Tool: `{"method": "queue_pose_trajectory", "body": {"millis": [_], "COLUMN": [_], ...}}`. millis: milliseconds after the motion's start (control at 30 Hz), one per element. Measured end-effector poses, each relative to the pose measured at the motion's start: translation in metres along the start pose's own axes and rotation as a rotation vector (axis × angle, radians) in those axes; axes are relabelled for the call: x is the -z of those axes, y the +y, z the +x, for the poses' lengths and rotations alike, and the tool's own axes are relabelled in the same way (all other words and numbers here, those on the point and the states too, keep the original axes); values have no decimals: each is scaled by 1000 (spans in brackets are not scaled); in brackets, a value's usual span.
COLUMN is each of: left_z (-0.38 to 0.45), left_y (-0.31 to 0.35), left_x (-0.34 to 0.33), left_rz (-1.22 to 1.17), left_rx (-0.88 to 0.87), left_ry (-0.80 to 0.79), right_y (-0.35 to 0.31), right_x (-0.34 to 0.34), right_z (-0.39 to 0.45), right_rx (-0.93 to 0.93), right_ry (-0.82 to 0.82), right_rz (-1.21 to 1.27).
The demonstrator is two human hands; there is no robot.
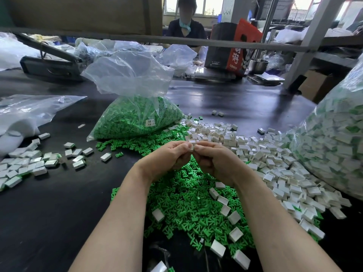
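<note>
Left hand [167, 156] and right hand [214, 160] together pinch a white housing [191, 142] (long axis seemingly crosswise).

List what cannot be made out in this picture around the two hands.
1. Head view: the piece pinched by left hand and right hand is mostly hidden by the fingers.
2. Head view: label on the green bag, print too small.
3. Head view: right bag, cut off by the frame edge.

Head-worn wide-angle view, forward and down, close above hands [169, 158]
</note>
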State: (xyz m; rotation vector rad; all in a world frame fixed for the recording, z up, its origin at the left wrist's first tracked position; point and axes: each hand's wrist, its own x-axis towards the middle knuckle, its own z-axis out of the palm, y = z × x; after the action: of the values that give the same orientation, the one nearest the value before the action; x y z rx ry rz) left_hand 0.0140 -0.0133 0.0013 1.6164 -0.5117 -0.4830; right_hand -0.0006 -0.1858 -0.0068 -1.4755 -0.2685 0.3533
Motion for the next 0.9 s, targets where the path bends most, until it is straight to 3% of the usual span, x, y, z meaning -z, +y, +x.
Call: {"method": "queue_pose_trajectory", "body": {"millis": [900], "left_z": [-4], "left_y": [2], "left_x": [1], "left_rz": [112], "left_rx": [106], "left_ry": [-41], "right_y": [-1], "right_x": [4], "right_z": [-7], "right_rx": [-14], "right_ry": [-95], "right_rz": [-85]}}
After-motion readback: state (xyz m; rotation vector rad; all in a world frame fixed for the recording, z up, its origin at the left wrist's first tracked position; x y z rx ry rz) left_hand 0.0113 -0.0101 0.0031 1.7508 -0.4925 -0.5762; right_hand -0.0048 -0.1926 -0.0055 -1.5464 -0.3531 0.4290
